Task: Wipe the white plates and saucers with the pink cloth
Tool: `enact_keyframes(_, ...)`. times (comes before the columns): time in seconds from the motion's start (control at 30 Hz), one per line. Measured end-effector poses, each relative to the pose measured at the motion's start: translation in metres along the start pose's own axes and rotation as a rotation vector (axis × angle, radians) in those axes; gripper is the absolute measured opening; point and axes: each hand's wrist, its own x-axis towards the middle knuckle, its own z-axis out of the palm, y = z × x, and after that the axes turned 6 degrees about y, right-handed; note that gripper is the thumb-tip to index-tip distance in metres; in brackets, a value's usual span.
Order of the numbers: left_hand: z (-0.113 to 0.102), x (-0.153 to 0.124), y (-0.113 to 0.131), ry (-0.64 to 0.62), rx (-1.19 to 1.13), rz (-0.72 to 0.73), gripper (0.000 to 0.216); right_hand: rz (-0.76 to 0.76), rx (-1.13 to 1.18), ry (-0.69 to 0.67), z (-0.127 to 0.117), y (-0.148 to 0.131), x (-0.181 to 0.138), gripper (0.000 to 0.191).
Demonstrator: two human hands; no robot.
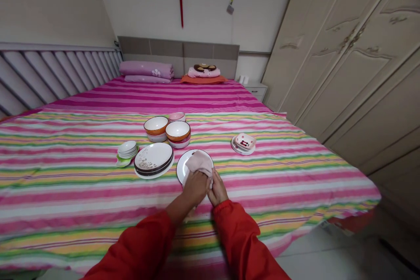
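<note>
pressing a pale pink cloth [198, 162] onto a white plate [182, 168], the left hand [196, 188] bunches its fingers over the fabric; the right hand [217, 191] sits at the near edge (can't tell if it pinches). on the soft striped bedspread [98, 192], uneven pressure could tip the plate into the stacked plates [153, 159].

A home bedroom, striped bed [138, 170], wardrobe [354, 61]

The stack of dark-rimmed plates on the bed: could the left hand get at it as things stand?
Probably yes. The stack sits right beside the white plate under the left hand, with nothing standing between them, though that hand would first have to let go of the pale pink cloth.
</note>
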Motion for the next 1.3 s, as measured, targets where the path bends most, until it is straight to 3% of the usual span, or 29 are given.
enact_keyframes(0.23, -0.01, 0.013, -0.026, 0.01, 0.148, -0.118, 0.033, 0.014, -0.02, -0.048, -0.002, 0.004, 0.002, 0.033)
enact_keyframes(0.47, -0.016, -0.025, -0.042, 0.047, 0.277, -0.197, 0.037, 0.029, 0.023, -0.033, 0.0, 0.005, -0.001, 0.03)
enact_keyframes(0.63, -0.009, -0.066, -0.032, 0.062, 0.227, -0.116, 0.032, 0.028, 0.051, -0.044, 0.002, 0.004, -0.003, 0.028)
enact_keyframes(0.77, -0.004, -0.076, -0.011, 0.056, 0.115, -0.006, 0.027, 0.003, 0.035, -0.06, 0.001, 0.004, -0.003, 0.032)
enact_keyframes(1.0, -0.002, -0.033, 0.007, 0.018, 0.044, 0.016, 0.029, -0.01, 0.03, -0.029, -0.001, 0.003, 0.0, 0.032)
enact_keyframes(1.17, -0.004, 0.006, -0.004, -0.048, 0.098, -0.038, 0.03, 0.008, 0.034, -0.011, 0.0, 0.002, 0.002, 0.024)
enact_keyframes(1.3, -0.009, 0.018, -0.02, -0.037, 0.143, -0.086, 0.032, 0.007, 0.046, -0.071, 0.0, 0.004, 0.002, 0.025)
